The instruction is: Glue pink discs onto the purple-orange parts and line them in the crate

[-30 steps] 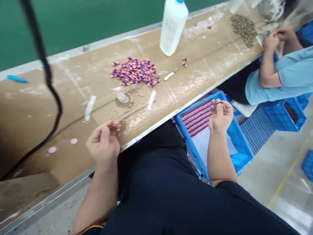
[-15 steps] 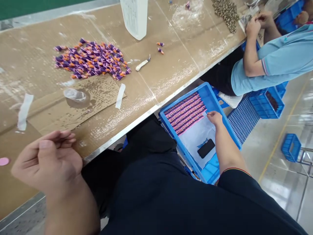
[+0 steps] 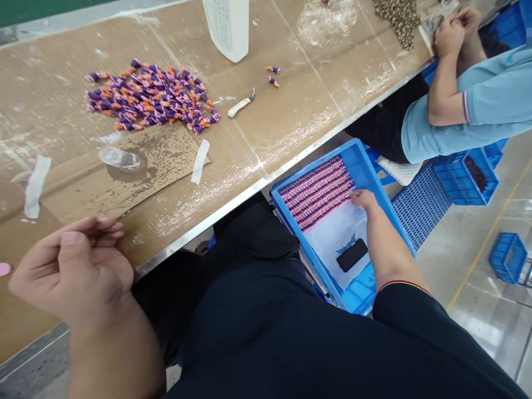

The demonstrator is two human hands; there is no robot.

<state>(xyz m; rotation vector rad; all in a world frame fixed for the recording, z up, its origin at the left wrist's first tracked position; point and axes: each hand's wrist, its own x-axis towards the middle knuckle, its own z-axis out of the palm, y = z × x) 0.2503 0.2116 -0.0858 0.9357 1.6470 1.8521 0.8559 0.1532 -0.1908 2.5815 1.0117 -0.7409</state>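
My right hand (image 3: pixel 363 199) lies inside a blue plastic crate (image 3: pixel 357 152), its fingertips at the edge of tight rows of pink-and-purple strips (image 3: pixel 316 191). Whether those fingers pinch anything is too small to tell. Below them a black phone (image 3: pixel 352 255) rests on a white sheet (image 3: pixel 332 244). My left hand (image 3: pixel 70 271) hangs loosely curled over the table's front edge, with nothing visible in it. Nearest to it is a cardboard sheet (image 3: pixel 124 188). Farther up the table lies a heap of purple-and-orange wrapped pieces (image 3: pixel 145 97).
A white plastic bottle (image 3: pixel 226 27) and a cream-handled knife (image 3: pixel 240 107) stand on the table. A co-worker's hands (image 3: pixel 451 30) work beside a heap of small bronze pieces (image 3: pixel 401 22). Blue crates (image 3: pixel 465 177) sit on the floor at right.
The view has swung down and right, bringing the phone into sight. My right hand has dropped from spread above the rows to their edge. My left hand now appears farther left.
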